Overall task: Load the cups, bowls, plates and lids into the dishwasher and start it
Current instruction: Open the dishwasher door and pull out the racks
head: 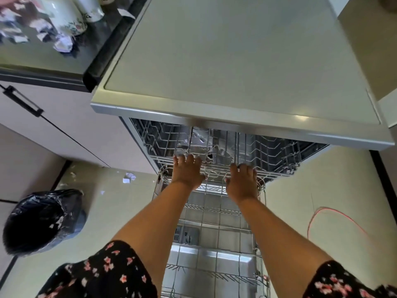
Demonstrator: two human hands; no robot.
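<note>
The dishwasher (236, 61) stands open below me, seen from above. Its upper wire rack (272, 153) shows under the front edge of the top and holds no dishes that I can see. My left hand (187, 171) and my right hand (242, 183) both grip the front rail of that upper rack, fingers curled over the wire. The lower rack (214, 214) is pulled out over the lowered door (210, 259) and looks bare. White floral cups and a jug (71, 20) stand on the counter at the far left, blurred.
A bin lined with a black bag (43, 220) stands on the floor at the left, with paper scraps (129, 177) near it. A red cable (322, 216) loops on the floor at the right. A cabinet with a black handle (21, 100) flanks the dishwasher.
</note>
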